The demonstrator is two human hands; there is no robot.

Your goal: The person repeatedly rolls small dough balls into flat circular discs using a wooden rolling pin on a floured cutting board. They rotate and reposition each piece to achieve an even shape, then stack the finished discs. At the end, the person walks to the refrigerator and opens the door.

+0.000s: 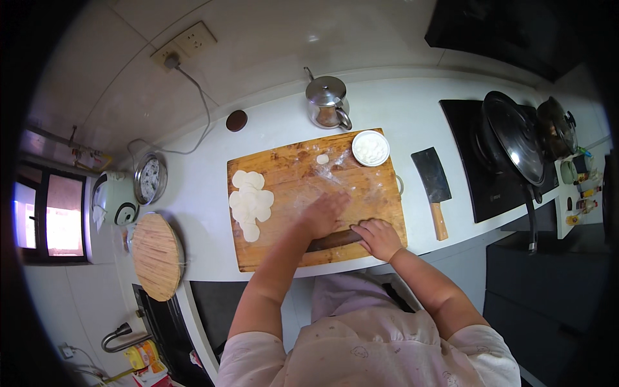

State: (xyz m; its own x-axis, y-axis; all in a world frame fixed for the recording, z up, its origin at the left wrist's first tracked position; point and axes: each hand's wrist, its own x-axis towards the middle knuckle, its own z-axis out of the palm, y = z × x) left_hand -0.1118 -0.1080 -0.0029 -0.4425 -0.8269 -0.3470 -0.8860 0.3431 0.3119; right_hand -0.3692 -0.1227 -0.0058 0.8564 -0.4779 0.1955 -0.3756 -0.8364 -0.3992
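On the wooden board, my left hand lies low and flat with its fingers stretched out. Whether anything is under its palm is hidden. My right hand grips the right end of a dark rolling pin, which lies along the board's near edge. Several thin, pale dough rounds overlap at the board's left side. A small flattened dough piece sits near the far edge, with flour dusted around it. At the far right corner stands a white bowl of white flour.
Right of the board lies a cleaver with a wooden handle. Beyond it, a black cooktop bears a lidded pan. A metal kettle stands behind the board. At left are a metal bowl and a round slatted wooden lid.
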